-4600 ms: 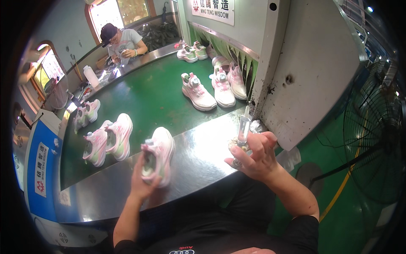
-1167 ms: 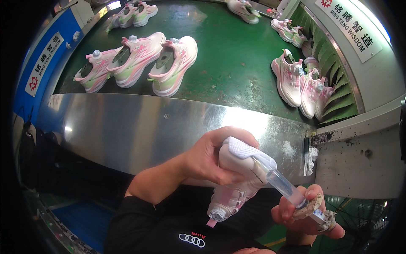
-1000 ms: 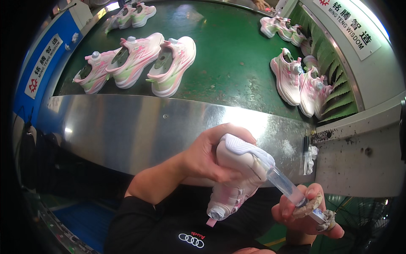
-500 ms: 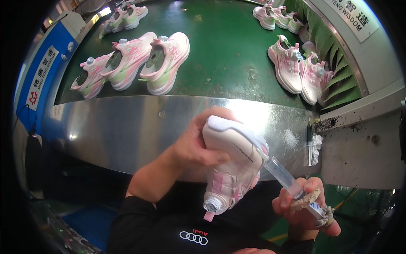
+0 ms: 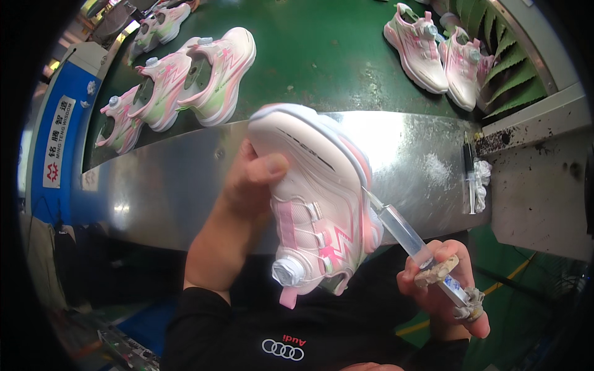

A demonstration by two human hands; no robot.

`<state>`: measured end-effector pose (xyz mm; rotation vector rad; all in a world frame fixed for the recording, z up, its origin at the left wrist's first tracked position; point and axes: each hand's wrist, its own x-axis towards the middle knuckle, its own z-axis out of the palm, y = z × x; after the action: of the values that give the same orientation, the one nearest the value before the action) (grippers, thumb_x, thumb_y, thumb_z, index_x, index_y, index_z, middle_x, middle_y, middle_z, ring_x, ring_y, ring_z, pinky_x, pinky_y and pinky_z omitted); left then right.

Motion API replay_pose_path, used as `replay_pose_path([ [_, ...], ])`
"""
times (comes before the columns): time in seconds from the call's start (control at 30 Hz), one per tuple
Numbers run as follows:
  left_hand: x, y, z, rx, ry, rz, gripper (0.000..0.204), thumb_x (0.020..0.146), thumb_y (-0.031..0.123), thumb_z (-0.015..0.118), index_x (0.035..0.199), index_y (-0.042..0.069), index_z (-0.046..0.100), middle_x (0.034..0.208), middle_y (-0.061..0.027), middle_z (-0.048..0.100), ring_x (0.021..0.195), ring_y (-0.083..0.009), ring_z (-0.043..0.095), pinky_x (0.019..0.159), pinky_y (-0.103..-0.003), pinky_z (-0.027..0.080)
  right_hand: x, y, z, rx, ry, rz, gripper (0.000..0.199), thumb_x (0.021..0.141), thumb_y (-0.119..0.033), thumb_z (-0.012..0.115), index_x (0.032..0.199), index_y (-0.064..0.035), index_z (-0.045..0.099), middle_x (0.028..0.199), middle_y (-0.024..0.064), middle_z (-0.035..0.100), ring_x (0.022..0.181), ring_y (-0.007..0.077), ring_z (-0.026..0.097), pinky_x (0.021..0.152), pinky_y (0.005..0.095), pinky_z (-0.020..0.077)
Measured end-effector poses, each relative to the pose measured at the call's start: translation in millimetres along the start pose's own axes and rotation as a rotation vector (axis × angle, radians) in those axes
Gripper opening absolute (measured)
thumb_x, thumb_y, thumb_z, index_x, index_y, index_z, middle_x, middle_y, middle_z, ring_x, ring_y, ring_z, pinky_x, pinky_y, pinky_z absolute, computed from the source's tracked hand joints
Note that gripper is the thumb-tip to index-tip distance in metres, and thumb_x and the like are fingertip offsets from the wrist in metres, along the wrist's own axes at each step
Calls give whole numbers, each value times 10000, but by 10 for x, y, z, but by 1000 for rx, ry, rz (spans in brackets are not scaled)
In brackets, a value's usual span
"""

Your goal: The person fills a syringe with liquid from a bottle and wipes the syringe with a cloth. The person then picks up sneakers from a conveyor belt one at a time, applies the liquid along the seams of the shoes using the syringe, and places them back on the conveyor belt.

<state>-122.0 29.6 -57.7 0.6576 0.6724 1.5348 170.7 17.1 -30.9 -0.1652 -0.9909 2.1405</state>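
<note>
My left hand [image 5: 246, 176] is closed on a white and pink sneaker [image 5: 303, 167], gripping it near the toe. The sneaker is tilted, its toe pointing away and its heel with the pull loop toward me. A round dial sits on its tongue, and dark marks run along the toe. In my right hand [image 5: 442, 281] is a clear syringe [image 5: 402, 232], its flange and plunger end wrapped in a tan, lumpy material. The fine tip meets the seam between the upper and the sole on the sneaker's right side, or lies very close to it.
Beyond the metal ledge [image 5: 179, 179] lies a green conveyor belt [image 5: 309, 62]. Several similar sneakers [image 5: 216, 74] stand on it at the left, and more sneakers [image 5: 417, 49] at the right. Another syringe [image 5: 470, 179] lies beside crumpled white tissue [image 5: 482, 185] on the ledge's right end.
My left hand has brought the sneaker up and left and turned it, showing more of the dark toe marks. The syringe's tip now shows at the sole seam. The sneakers on the belt have shifted in view.
</note>
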Motion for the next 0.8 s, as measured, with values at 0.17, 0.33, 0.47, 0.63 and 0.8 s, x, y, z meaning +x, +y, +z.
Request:
replay_pose_path([
  [0.17,39,-24,-31,-58,80,-94,508,680,215,598,1136,1,530,990,-123,622,888,-226,623,790,-330,513,-28,-8,19,-12,90,106,1030,533,-577,817,1256,-14,344,1085,201,476,801,161,507,658,262,399],
  [0.33,68,-9,-55,-73,51,-115,508,724,252,597,1140,-29,518,1007,-160,619,873,-245,632,775,-338,529,-158,-6,-40,-25,93,149,1034,529,-561,824,1253,-5,339,1095,219,461,814,157,497,663,252,400],
  [0.47,114,-16,-165,-215,-108,-107,512,770,269,587,1152,-59,496,1033,-179,611,914,-261,627,802,-361,526,-242,14,-12,-16,95,192,1026,542,-533,828,1260,-8,317,1109,226,449,851,174,504,678,252,401],
  [0.63,197,-69,-199,-330,-128,-129,482,810,248,559,1170,-61,475,1066,-189,596,961,-273,610,836,-377,515,-393,-1,-42,8,72,192,979,578,-508,819,1258,-13,319,1138,225,424,1078,304,512,812,309,435],
  [0.8,221,-67,-305,-293,-102,-111,448,854,251,525,1177,-55,468,1083,-181,589,975,-268,602,849,-386,507,-502,62,-54,20,81,178,978,576,-506,821,1253,-7,323,1134,228,426,1074,304,506,830,307,430],
])
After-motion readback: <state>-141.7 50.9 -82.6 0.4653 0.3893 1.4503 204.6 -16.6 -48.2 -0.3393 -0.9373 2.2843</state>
